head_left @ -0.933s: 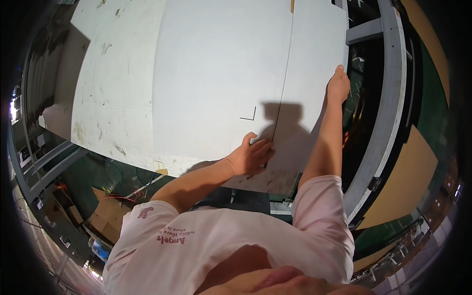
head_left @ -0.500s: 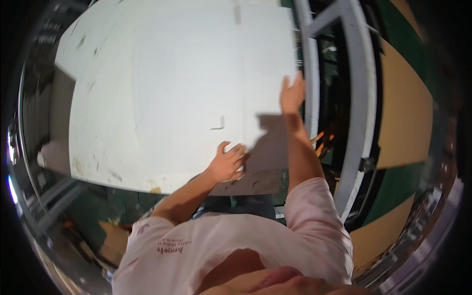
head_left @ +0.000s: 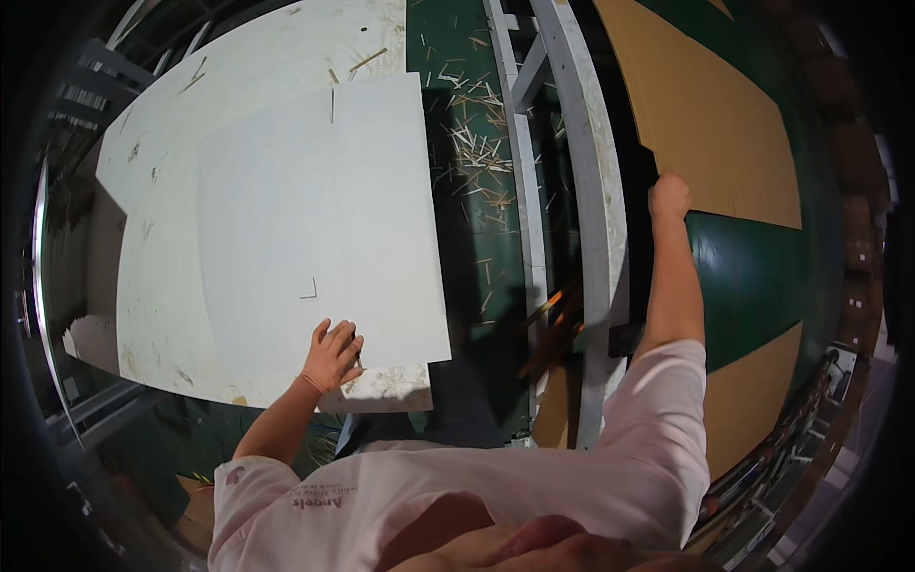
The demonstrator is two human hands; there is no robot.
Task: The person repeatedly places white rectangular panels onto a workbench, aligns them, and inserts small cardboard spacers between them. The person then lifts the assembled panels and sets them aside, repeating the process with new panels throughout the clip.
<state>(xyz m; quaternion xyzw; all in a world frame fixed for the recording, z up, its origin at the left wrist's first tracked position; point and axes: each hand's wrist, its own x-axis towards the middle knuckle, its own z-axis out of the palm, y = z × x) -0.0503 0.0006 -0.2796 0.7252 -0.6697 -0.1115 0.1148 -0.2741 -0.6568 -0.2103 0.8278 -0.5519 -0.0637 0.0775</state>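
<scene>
Between the white table point(head_left: 157, 253) and the long grey frame point(head_left: 599, 200), thin scraps point(head_left: 477, 148) litter the green floor point(head_left: 488, 262), too many to count. That frame stands between the table and two large brown cardboard sheets: a far sheet point(head_left: 720, 124) and a near sheet point(head_left: 758, 405). One white sheet point(head_left: 286, 200) lies on the table, overhanging its right side; the left hand point(head_left: 331, 356) rests at its near edge, fingers loosely spread (something dark shows beneath; whether held, I cannot tell). The right hand point(head_left: 671, 194), fingers curled, touches the far sheet's near-left corner, its hold unclear.
</scene>
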